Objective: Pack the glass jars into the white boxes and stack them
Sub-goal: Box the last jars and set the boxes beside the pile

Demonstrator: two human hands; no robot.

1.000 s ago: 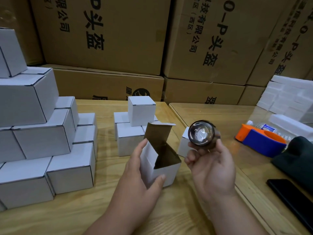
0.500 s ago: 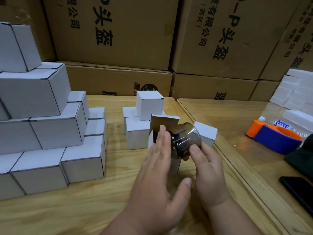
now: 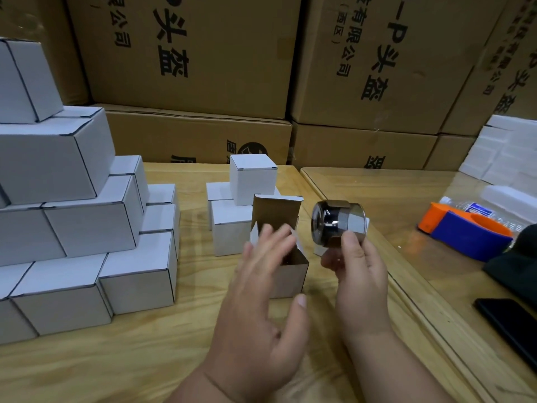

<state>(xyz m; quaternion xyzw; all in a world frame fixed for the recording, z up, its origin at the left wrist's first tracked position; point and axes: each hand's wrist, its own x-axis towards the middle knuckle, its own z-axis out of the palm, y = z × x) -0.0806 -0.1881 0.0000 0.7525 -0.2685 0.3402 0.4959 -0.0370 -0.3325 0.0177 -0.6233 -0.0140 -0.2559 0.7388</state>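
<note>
My right hand (image 3: 359,271) pinches a small glass jar (image 3: 337,223) and holds it on its side, just right of an open white box (image 3: 290,274) on the wooden table. The box's lid flap (image 3: 276,212) stands up, brown on the inside. My left hand (image 3: 261,298) hovers in front of the box with its fingers spread and blurred, covering the box's left half. I cannot tell whether it touches the box.
A stepped stack of closed white boxes (image 3: 87,228) fills the left. A smaller pile of white boxes (image 3: 250,181) stands behind the open one. Brown cartons (image 3: 203,53) wall the back. At right lie an orange and blue tape dispenser (image 3: 465,231), a phone (image 3: 511,324) and dark cloth (image 3: 520,266).
My left hand let go of the open box and now hovers spread in front of it. My right hand turned the jar on its side and moved it slightly right of the box.
</note>
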